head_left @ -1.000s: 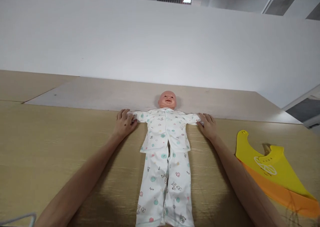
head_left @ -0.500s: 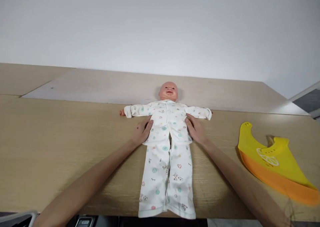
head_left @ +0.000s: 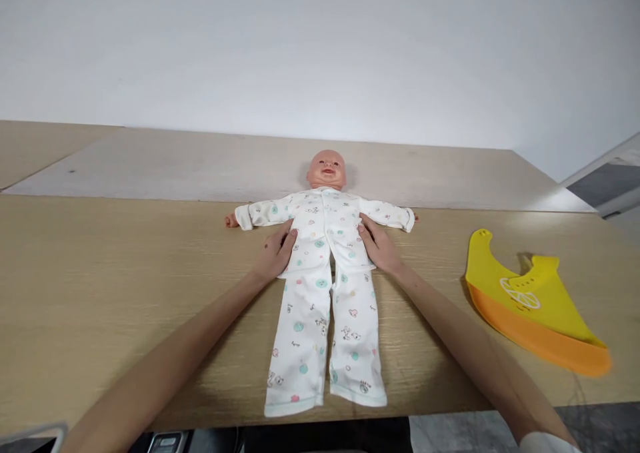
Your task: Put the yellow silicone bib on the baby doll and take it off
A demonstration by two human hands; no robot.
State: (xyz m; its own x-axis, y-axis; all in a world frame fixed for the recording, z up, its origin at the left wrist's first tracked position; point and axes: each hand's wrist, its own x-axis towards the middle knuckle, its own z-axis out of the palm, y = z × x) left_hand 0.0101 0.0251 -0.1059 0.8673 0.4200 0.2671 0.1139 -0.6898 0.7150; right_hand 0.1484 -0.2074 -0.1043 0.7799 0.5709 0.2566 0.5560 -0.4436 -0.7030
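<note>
Pale wooden tabletop (head_left: 125, 253) runs up to a white wall (head_left: 320, 53). A baby doll (head_left: 327, 170) lies face up at its middle in white printed pajamas (head_left: 305, 346). Your left hand (head_left: 274, 253) and right hand (head_left: 379, 245) press open and flat on either side of the jacket, gripping nothing. A yellow-and-orange silicone bib (head_left: 530, 310) lies apart, off to your right.

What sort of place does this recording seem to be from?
Probably a baby-care teaching or practice room: a baby doll in printed pajamas lies on a long wooden table, with a yellow and orange silicone bib beside it.
</note>
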